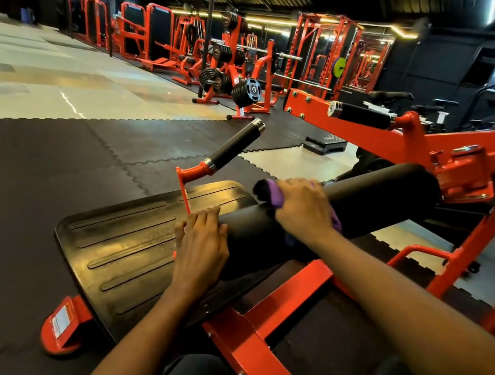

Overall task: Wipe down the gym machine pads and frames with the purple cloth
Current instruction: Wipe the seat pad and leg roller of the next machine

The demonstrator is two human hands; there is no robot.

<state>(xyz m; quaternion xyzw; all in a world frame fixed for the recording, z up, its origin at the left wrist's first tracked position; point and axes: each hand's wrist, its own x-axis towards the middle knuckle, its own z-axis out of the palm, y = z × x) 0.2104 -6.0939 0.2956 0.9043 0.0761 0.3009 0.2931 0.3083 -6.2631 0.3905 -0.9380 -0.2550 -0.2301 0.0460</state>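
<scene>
The right hand [303, 210] presses the purple cloth [274, 193] onto the end of the upper roller pad [380, 194], fingers wrapped over cloth and pad together. The left hand [202, 245] lies flat and open on the lower roller [248, 230] just below that pad, gripping nothing. A ribbed black footplate [116, 250] lies left of the pad, a black handle [237, 145] rises just above-left, and the red frame [263, 332] runs below.

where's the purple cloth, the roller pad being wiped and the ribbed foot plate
purple cloth [272, 192]: head view, on the fold showing left of the right hand
roller pad [381, 191]: head view, on its bare black top, right of that hand
ribbed foot plate [122, 251]: head view, on the middle of its ridged face
</scene>
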